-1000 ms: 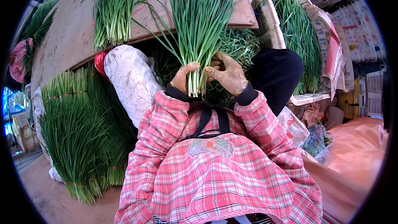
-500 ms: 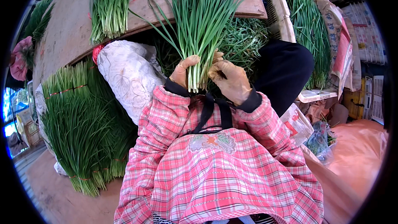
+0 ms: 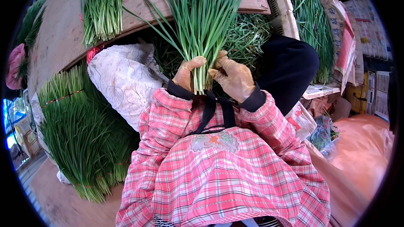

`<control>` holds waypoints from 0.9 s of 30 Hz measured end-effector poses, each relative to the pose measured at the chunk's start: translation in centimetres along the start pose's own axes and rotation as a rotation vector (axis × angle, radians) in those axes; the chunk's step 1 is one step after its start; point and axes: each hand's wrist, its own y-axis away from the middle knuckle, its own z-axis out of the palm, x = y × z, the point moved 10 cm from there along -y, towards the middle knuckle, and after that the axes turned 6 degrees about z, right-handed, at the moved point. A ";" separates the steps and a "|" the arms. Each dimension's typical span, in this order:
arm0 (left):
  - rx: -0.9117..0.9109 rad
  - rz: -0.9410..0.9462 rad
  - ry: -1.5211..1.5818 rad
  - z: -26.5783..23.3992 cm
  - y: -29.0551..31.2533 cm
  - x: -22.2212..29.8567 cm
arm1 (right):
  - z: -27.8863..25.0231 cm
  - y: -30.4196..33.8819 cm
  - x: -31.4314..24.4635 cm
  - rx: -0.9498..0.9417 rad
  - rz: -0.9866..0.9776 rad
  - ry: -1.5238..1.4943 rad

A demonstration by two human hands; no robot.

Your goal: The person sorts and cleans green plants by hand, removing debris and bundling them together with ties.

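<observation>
A loose bunch of garlic chives [image 3: 201, 27] stands in front of me, leaves fanning upward and pale stem ends pointing down. My gloved left hand [image 3: 186, 74] is closed round its lower stems, the thumb lying across the front. At the bunch's right side my gloved right hand [image 3: 232, 77] is closed, thumb and fingertips pinching the stems there; some of its fingers are hidden behind them. Both gloves are yellowish and stained. Below the board lies a heap of loose green leaves [image 3: 249, 38], just beyond my right hand.
A wooden board [image 3: 59, 29] carries a chive bunch [image 3: 103, 10] and a red tie. Tied bunches [image 3: 80, 122] are stacked at left beside a white patterned cloth [image 3: 124, 75]. At right stand a crate of chives [image 3: 309, 25], an orange plastic sheet [image 3: 362, 147] and yellow crates [image 3: 360, 94].
My right hand's thumb and fingers have shifted slightly at the stems. My left hand keeps its hold. The whole view has tilted a little.
</observation>
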 end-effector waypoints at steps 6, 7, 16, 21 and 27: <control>0.062 0.064 0.041 -0.6 -0.4 0.4 | 0.2 0.8 3.3 -0.076 0.433 -0.587; 0.064 0.058 0.026 -1.0 -0.3 0.5 | -0.4 0.9 3.5 -0.087 0.496 -0.609; 0.119 -0.092 -0.014 -1.1 0.3 0.0 | -2.0 1.1 3.4 -0.066 0.645 -0.799; 0.146 -0.146 0.062 -0.2 1.1 0.1 | -2.0 -0.4 2.1 -0.083 0.620 -1.090; 0.107 -0.059 0.124 0.3 1.2 1.3 | -1.8 -2.0 -0.2 -0.161 0.427 -1.488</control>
